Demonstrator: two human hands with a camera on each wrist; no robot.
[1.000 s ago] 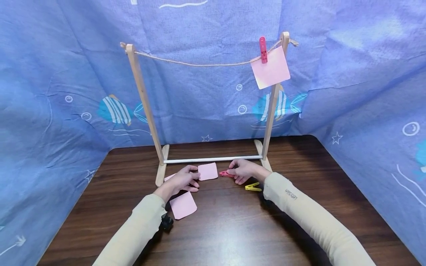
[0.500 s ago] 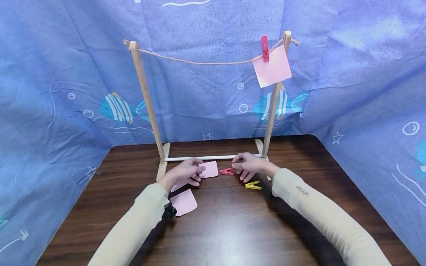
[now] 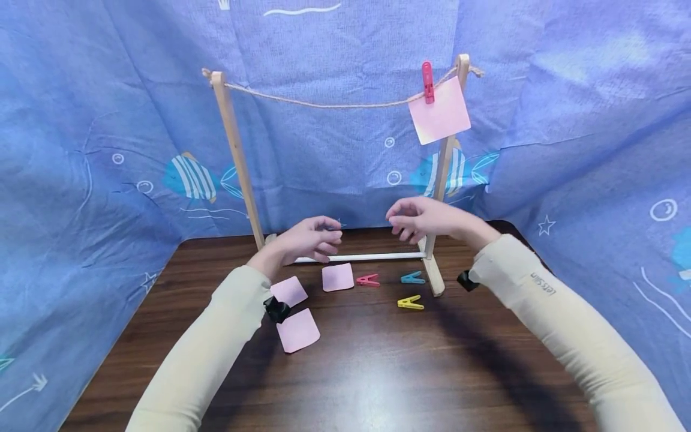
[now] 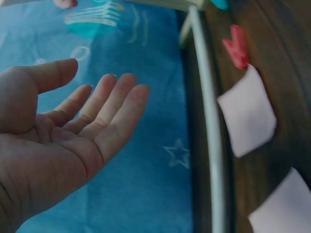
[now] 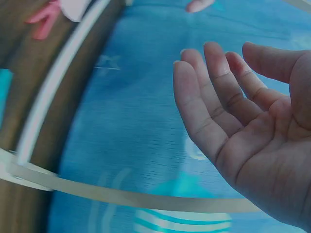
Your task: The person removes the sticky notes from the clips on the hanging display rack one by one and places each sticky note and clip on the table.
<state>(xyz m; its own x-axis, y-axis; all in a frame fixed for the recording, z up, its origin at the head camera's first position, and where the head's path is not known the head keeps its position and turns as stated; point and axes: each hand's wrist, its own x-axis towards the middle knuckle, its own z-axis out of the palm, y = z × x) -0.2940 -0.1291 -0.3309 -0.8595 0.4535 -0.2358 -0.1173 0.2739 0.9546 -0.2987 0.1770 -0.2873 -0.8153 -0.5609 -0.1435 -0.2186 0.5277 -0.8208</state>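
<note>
My left hand (image 3: 309, 239) is raised above the white crossbar (image 3: 367, 257), palm inward and fingers relaxed, holding nothing. Opposite it, my right hand (image 3: 423, 217) hovers near the right post, also holding nothing; its wrist view shows a bare palm with loosely bent fingers. Below them on the table lie a red clothespin (image 3: 368, 280), a blue clothespin (image 3: 412, 278) and a yellow clothespin (image 3: 410, 302). Three pink paper squares lie to the left: one beside the red clothespin (image 4: 238, 46), one paper square (image 3: 288, 291) partly behind the left wrist, and a nearer paper square (image 3: 299, 330).
A wooden stand with a left post (image 3: 235, 156) and right post (image 3: 445, 168) carries a sagging rope (image 3: 324, 106). A red clothespin (image 3: 428, 83) holds a pink paper (image 3: 441, 114) at the rope's right end. A blue fish-patterned cloth (image 3: 335, 174) hangs behind the table (image 3: 367, 372).
Both hands have risen from the table, the right one also shifting rightward away from the red clothespin. The blue clothespin and the middle-left paper have come fully into view.
</note>
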